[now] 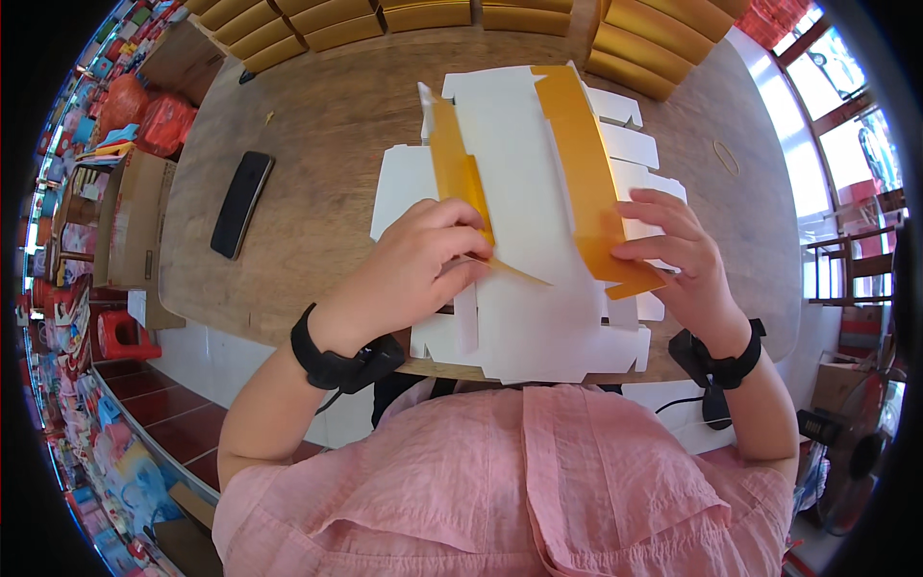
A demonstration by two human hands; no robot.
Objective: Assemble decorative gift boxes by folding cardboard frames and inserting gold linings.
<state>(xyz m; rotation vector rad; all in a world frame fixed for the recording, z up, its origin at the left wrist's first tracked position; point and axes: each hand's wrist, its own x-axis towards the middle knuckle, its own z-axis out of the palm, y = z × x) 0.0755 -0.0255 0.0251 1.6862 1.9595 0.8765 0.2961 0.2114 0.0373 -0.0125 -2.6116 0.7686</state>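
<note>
In front of me on the table lies a cardboard box blank [514, 173], white inside and gold outside. Its two long sides are folded upward, so a gold left side panel [447, 149] and a gold right side panel [577, 144] show. My left hand [413, 255] pinches the left panel near its near end, where a small flap sticks out toward the middle. On the other side my right hand [683, 255] has its fingers curled over the right panel, thumb partly hidden. Beneath lie more flat white blanks [630, 146], their tabs showing on both sides.
Rows of gold boxes [332, 21] line the table's far edge, with a stacked group [654, 48] at the far right. A black phone [242, 205] lies on the left of the wooden table [317, 115]. A rubber band [726, 157] is at the right. Cartons [139, 216] stand beyond the left edge.
</note>
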